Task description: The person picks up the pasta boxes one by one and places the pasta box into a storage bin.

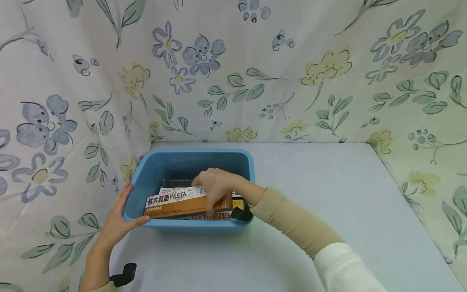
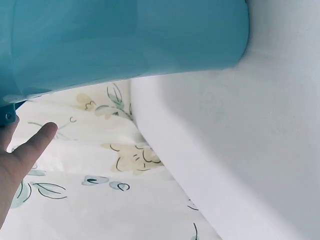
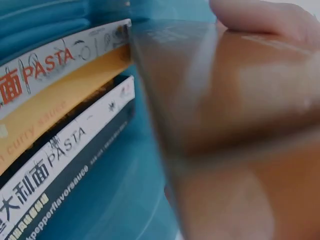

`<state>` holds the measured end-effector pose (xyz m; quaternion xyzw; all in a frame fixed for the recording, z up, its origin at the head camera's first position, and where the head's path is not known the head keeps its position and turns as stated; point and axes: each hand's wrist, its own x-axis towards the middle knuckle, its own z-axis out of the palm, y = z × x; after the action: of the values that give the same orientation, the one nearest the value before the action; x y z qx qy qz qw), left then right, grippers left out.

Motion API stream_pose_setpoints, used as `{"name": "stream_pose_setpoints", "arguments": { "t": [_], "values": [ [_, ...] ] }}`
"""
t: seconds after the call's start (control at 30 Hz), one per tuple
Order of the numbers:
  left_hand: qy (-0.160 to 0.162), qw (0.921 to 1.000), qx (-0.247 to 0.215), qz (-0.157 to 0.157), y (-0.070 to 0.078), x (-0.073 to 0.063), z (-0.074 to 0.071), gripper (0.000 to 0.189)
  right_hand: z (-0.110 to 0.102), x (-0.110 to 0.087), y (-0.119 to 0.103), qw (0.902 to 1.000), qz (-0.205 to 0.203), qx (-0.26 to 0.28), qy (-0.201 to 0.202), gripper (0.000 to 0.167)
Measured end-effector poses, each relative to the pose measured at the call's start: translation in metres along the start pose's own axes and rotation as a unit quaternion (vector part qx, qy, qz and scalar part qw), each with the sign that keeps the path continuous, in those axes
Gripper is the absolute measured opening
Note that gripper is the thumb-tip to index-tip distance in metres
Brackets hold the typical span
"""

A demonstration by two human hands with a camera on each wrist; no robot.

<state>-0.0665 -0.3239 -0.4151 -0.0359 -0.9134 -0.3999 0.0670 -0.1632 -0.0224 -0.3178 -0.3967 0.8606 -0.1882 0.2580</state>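
My right hand point(image 1: 219, 184) reaches into a blue plastic bin point(image 1: 189, 225) and grips an orange-brown pasta box point(image 1: 171, 206), thumb on the near side, fingers over the top. This box lies tilted above the other boxes, its left end by the front left corner. In the right wrist view the held box point(image 3: 200, 100) fills the near right, blurred. Beside it stand a yellow curry-sauce pasta box point(image 3: 55, 92) and a dark pepper-sauce pasta box point(image 3: 65, 162). My left hand point(image 1: 116, 219) rests against the bin's left rim with fingers extended, thumb along the front corner.
The bin stands on a white-covered table point(image 1: 310, 190), near its left edge. A floral curtain point(image 1: 255, 73) hangs behind and at both sides. More pasta boxes lie under the held one, partly hidden by it and my right hand.
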Motion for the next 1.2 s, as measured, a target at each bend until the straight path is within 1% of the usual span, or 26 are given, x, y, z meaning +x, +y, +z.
{"name": "stream_pose_setpoints", "arguments": {
  "t": [0.1,0.17,0.23,0.33,0.43,0.5,0.57,0.7,0.8,0.87,0.93,1.0,1.07,1.13,1.2],
  "values": [
    [0.0,1.0,-0.005,0.004,0.0,0.0,0.0,0.108,0.001,0.002,-0.002,0.9999,0.006,-0.007,-0.006,0.085],
    [0.0,1.0,-0.007,0.006,0.0,0.0,-0.001,0.108,0.001,0.002,-0.003,0.9997,0.02,-0.005,-0.017,0.089],
    [0.001,0.9999,-0.009,0.008,0.0,0.0,-0.001,0.108,0.002,0.002,-0.004,0.9986,0.03,-0.02,-0.038,0.09],
    [0.002,0.9999,-0.011,0.008,0.001,0.0,-0.001,0.108,0.005,0.0,-0.004,0.9938,0.046,-0.048,-0.089,0.089],
    [0.001,0.9999,-0.008,0.006,0.001,0.001,-0.001,0.108,0.009,-0.002,-0.004,0.9873,0.045,-0.069,-0.136,0.085],
    [0.0,1.0,-0.006,0.005,0.002,0.001,-0.001,0.108,0.01,-0.004,-0.004,0.9859,0.042,-0.066,-0.148,0.082],
    [-0.001,1.0,-0.003,0.003,0.002,0.002,0.0,0.108,0.011,-0.006,-0.003,0.9873,0.036,-0.053,-0.146,0.078],
    [-0.002,1.0,-0.004,-0.002,0.003,0.002,0.002,0.108,0.01,-0.012,0.003,0.9915,0.026,-0.05,-0.118,0.072],
    [-0.002,1.0,-0.006,-0.005,0.003,0.002,0.002,0.108,0.009,-0.021,0.009,0.9937,0.024,-0.049,-0.098,0.069],
    [-0.002,1.0,-0.007,-0.003,0.003,0.003,0.002,0.108,0.007,-0.031,0.016,0.996,0.014,-0.023,-0.085,0.067],
    [-0.003,1.0,-0.007,-0.002,0.003,0.004,0.003,0.108,0.006,-0.043,0.023,0.9984,-0.003,0.007,-0.056,0.063],
    [-0.004,1.0,-0.005,0.0,0.003,0.004,0.003,0.108,0.005,-0.057,0.032,0.9986,-0.018,0.049,-0.009,0.06],
    [-0.008,1.0,0.0,-0.003,0.003,0.005,0.003,0.108,0.004,-0.074,0.042,0.9952,-0.027,0.079,0.052,0.057],
    [-0.018,0.9997,0.012,-0.011,0.005,0.006,0.001,0.108,0.005,-0.09,0.052,0.9883,-0.013,0.096,0.118,0.056],
    [-0.031,0.999,0.027,-0.018,0.006,0.007,-0.002,0.109,0.005,-0.107,0.064,0.9787,0.011,0.107,0.175,0.055]
  ]
}}
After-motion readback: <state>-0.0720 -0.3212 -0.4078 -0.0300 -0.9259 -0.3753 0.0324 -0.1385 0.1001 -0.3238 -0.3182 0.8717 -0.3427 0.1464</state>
